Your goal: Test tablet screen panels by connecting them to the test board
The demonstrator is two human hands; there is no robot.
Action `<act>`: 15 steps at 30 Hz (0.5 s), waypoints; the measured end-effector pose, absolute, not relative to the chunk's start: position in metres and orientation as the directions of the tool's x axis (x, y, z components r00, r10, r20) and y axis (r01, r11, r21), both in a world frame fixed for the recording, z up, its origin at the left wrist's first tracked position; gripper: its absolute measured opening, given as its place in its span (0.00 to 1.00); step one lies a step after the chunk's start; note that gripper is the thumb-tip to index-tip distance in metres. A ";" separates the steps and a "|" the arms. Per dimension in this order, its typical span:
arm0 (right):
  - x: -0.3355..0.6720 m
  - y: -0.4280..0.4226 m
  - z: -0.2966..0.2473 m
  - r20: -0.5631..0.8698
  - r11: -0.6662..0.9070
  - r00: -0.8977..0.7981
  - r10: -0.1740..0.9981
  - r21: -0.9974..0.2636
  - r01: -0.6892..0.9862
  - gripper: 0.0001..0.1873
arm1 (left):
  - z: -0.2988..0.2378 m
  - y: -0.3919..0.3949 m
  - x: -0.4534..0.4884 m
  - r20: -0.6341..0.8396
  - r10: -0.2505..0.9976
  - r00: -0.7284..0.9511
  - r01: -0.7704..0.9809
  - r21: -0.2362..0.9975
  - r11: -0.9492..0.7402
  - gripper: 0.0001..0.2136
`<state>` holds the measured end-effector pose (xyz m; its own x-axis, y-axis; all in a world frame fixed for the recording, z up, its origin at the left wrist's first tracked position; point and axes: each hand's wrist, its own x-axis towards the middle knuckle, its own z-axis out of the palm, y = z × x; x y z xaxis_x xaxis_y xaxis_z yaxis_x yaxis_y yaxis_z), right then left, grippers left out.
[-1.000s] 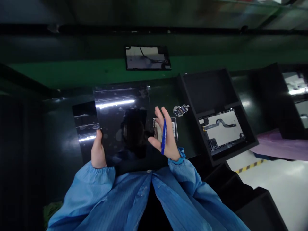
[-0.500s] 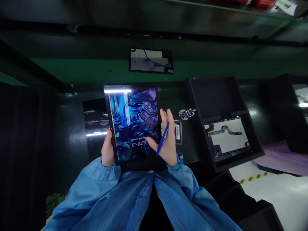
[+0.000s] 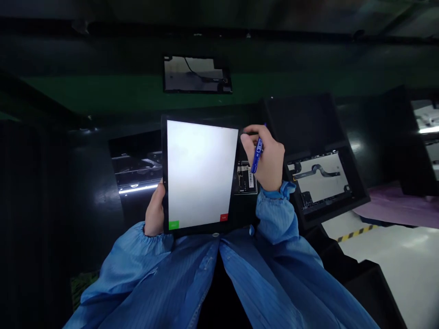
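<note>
A tablet (image 3: 200, 176) stands upright in front of me, its screen all white with a small green button at the lower left and a red one at the lower right. My left hand (image 3: 155, 214) grips its lower left edge. My right hand (image 3: 265, 157) is closed on the tablet's upper right corner and also carries a blue pen (image 3: 257, 155) between its fingers. Both arms wear blue sleeves.
A black foam tray (image 3: 356, 196) to the right holds an opened tablet back with a flex cable (image 3: 317, 173). A labelled part (image 3: 247, 180) lies behind the tablet. Another opened unit (image 3: 197, 75) rests on the green belt farther off. Shiny panels (image 3: 137, 171) sit at the left.
The screen went from dark to a blue wallpaper to plain white. My right hand rose from the tablet's lower right to its upper right corner. The tablet now stands more upright.
</note>
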<state>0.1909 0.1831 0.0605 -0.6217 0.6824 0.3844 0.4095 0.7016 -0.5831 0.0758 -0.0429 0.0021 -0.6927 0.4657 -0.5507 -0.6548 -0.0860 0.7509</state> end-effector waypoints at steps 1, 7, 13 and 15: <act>0.190 0.189 0.062 0.390 0.731 -0.634 0.668 -0.505 0.459 0.18 | -0.002 -0.046 0.077 -0.546 0.464 -0.698 -0.643 0.763 -0.070 0.24; 0.193 0.163 0.078 0.495 0.913 -0.768 0.406 -0.199 0.355 0.21 | -0.009 -0.049 0.077 -0.538 0.405 -0.739 -0.610 0.790 -0.063 0.21; 0.228 0.133 0.113 0.644 0.960 -0.765 0.030 -0.230 -0.157 0.13 | 0.010 -0.044 0.076 -0.634 0.356 -0.686 -0.704 0.702 -0.107 0.26; 0.237 0.136 0.116 0.673 0.965 -0.737 0.059 -0.227 -0.130 0.12 | 0.010 -0.046 0.075 -0.623 0.346 -0.702 -0.693 0.710 -0.127 0.24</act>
